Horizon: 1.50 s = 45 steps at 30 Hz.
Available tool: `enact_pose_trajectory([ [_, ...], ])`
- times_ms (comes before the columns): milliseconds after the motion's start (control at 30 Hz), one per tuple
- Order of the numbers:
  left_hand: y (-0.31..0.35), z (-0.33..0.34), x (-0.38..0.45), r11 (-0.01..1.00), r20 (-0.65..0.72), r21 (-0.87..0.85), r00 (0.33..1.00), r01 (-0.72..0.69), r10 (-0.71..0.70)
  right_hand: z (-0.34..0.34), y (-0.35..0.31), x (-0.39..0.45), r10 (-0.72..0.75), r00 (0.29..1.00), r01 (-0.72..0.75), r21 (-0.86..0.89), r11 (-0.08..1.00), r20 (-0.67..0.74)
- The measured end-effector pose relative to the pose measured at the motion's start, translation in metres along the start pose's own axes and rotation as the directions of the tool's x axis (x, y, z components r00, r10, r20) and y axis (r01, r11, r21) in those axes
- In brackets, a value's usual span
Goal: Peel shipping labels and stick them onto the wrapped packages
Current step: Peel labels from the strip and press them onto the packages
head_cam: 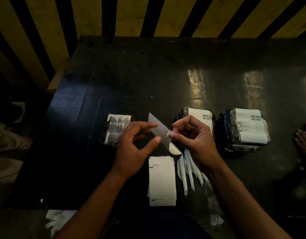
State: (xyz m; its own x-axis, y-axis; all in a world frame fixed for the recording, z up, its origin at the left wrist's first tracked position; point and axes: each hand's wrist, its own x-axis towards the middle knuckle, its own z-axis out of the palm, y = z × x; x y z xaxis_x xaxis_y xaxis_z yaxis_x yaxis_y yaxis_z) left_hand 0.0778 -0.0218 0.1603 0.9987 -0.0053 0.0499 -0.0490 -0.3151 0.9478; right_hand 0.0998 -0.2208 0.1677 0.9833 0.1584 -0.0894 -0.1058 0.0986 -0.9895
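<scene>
A dark, glossy table fills the view, its top catching dull reflections toward the far right. Behind it runs a yellow wall with black diagonal stripes; the light is dim.

Both hands hold one shipping label above the table's near middle. Its long axis runs diagonally, the pointed upper corner aimed far-left and the lower, curling end aimed near-right. The left hand has its fingers loosely curved, forefinger and thumb tips meeting the label's left edge. The right hand pinches the label's right edge between thumb and fingertips, the remaining fingers curled in.

Three wrapped packages lie in a row behind the hands: the left package shows a pale patch on top, the middle package and the right package each carry a white barcoded label, lengthwise away from the viewer.

One stack of unpeeled labels lies just under the hands, long axis toward the viewer. Beside it, on its right, rests a fan of narrow white backing strips, at least four, partly hidden by the right wrist.
</scene>
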Motion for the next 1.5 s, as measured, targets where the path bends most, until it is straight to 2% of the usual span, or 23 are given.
enact_pose_trajectory([
  [167,0.009,0.013,-0.006,0.986,0.098,-0.158,0.995,0.051,-0.035,0.004,0.006,0.0,-0.014,1.0,0.013,0.015,1.0,0.011],
  [467,0.008,0.015,-0.003,0.977,0.038,-0.188,0.995,0.103,-0.097,0.001,0.012,0.0,0.032,0.999,-0.031,0.037,0.999,-0.023],
  [600,0.006,0.016,-0.003,0.972,-0.057,-0.207,0.991,0.109,-0.124,-0.001,0.014,0.001,0.002,0.998,-0.007,-0.081,0.997,-0.063],
  [733,0.001,0.014,-0.003,0.987,-0.081,-0.145,0.993,0.07,-0.083,-0.002,0.017,0.001,0.012,0.996,-0.024,-0.131,0.991,-0.091],
  [1000,-0.016,0.009,-0.002,0.997,-0.157,-0.036,0.985,0.066,-0.07,-0.005,0.022,-0.003,0.139,0.99,-0.14,-0.025,0.99,-0.017],
  [1267,-0.02,0.02,-0.002,0.949,-0.257,-0.285,0.942,0.137,-0.214,0.012,0.03,-0.004,0.118,0.971,-0.118,0.013,0.993,-0.206],
  [1500,-0.029,0.016,0.001,0.957,-0.246,-0.251,0.947,0.146,-0.209,0.01,0.041,-0.003,0.099,0.966,-0.099,0.012,0.995,-0.24],
])
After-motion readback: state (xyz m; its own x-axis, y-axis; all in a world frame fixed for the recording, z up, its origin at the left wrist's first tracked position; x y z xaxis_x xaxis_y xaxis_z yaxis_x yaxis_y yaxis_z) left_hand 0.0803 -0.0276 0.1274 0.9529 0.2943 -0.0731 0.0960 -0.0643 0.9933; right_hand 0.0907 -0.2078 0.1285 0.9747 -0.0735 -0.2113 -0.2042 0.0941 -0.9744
